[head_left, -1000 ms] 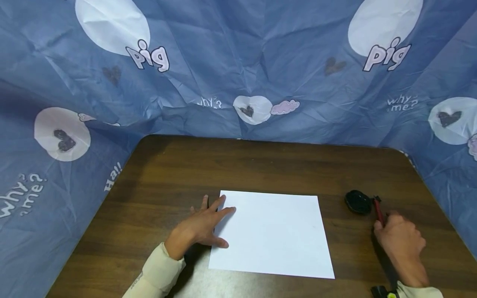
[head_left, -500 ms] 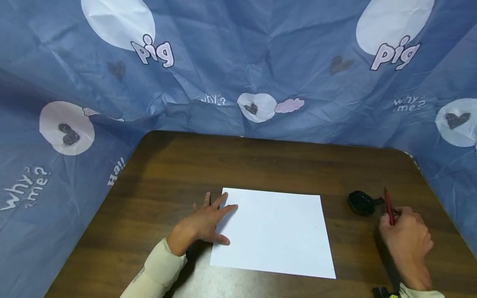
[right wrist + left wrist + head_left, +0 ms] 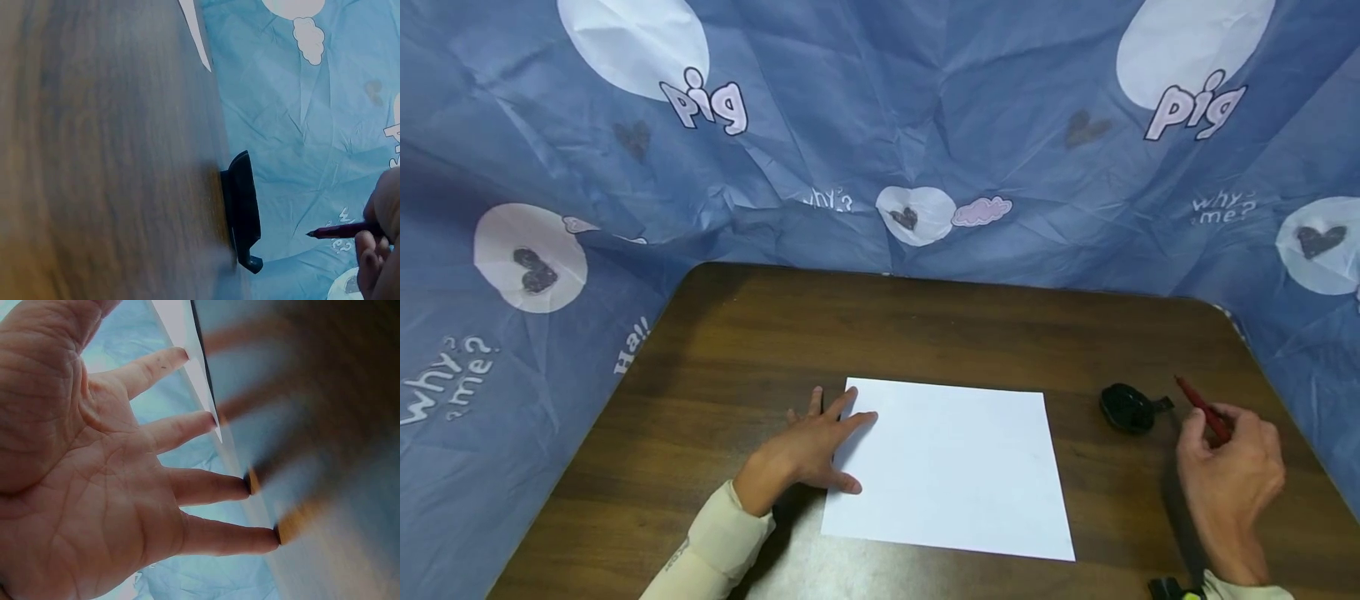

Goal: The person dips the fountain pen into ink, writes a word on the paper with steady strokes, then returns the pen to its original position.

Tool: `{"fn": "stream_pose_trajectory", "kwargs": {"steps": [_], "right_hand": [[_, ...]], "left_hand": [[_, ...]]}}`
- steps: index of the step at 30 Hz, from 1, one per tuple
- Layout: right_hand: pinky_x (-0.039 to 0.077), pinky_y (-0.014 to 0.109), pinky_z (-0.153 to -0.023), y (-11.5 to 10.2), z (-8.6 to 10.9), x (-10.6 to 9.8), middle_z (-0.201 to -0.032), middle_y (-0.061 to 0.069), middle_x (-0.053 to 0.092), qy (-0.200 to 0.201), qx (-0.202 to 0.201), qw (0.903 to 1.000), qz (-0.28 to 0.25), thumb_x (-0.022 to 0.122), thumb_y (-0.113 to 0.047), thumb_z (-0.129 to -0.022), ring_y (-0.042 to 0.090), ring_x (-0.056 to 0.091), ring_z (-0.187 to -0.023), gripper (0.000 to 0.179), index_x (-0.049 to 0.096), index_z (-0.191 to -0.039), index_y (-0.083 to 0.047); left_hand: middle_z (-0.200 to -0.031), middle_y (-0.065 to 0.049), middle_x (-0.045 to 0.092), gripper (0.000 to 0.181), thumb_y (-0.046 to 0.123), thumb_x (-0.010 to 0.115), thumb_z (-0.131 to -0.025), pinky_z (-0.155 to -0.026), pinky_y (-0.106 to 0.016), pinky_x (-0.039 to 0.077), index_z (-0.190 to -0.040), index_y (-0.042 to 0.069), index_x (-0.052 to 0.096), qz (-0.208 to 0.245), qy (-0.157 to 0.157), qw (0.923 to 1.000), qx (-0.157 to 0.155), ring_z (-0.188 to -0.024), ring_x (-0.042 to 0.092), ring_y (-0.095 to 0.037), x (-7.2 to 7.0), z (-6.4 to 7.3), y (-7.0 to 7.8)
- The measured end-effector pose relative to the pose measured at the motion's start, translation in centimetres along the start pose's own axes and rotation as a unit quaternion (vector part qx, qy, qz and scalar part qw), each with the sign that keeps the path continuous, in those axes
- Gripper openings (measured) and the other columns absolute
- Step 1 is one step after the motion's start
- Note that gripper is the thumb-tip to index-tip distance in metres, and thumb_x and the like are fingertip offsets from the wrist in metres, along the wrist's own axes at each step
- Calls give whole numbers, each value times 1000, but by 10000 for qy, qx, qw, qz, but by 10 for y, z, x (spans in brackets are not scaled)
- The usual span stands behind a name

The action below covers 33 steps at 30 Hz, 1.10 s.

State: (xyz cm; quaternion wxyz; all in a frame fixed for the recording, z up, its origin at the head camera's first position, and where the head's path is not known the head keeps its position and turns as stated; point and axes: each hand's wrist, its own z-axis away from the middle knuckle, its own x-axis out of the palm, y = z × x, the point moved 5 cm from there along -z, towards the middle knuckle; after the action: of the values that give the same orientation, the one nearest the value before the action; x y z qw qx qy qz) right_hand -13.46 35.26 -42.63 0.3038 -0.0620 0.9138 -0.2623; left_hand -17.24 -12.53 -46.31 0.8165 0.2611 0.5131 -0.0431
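Observation:
A white sheet of paper [image 3: 955, 471] lies flat on the wooden table. My left hand [image 3: 805, 454] is spread at its left edge, the thumb and two fingertips on the paper, the other fingers on the wood; the left wrist view shows these fingers [image 3: 206, 487] straight, their tips down on the surface. My right hand [image 3: 1232, 475] pinches a slim red pen [image 3: 1204, 408] above the table at the right. In the right wrist view the pen [image 3: 344, 231] has a dark pointed tip, raised off the table. Beside it sits a small black dish [image 3: 1127, 408] with a short handle.
The brown wooden table [image 3: 925, 333] has rounded far corners. A blue printed cloth [image 3: 820, 133] hangs behind it and along its sides. The black dish stands between the paper and my right hand.
My right hand has lifted the red pen off the dish's handle, moved slightly right and turned the pen so its tip leans left. The left hand keeps its place on the paper.

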Motion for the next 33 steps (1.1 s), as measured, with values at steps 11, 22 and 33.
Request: {"fn": "stream_pose_trajectory", "kwargs": {"steps": [11, 22, 33], "right_hand": [[35, 35, -61, -16, -7, 9, -80, 27, 64, 149, -502, 9968, -600, 65, -14, -87, 21, 56, -67, 26, 67, -96, 10], [29, 4, -68, -17, -17, 15, -83, 21, 73, 297, -705, 9915, -1055, 66, -13, -83, -26, 41, -77, 21, 77, -96, 0], [28, 1, -69, -13, -13, 11, -79, 23, 71, 631, -807, 9878, -1176, 76, -8, -79, -28, 41, -79, 14, 78, -89, 2]], "left_hand": [[-166, -13, 12, 92, 48, 84, -77, -95, -84, 20, -154, 26, 38, -125, -17, 9999, -25, -141, 5, -62, 0, 3, 2], [-166, -12, 13, 92, 52, 83, -76, -95, -83, 22, -153, 30, 39, -228, 152, 9996, 81, -141, 8, -61, 2, 3, 2], [-166, -12, 13, 92, 52, 83, -76, -95, -83, 20, -153, 29, 39, -228, 44, 9997, 121, -141, 6, -61, 0, 0, 4]]}}
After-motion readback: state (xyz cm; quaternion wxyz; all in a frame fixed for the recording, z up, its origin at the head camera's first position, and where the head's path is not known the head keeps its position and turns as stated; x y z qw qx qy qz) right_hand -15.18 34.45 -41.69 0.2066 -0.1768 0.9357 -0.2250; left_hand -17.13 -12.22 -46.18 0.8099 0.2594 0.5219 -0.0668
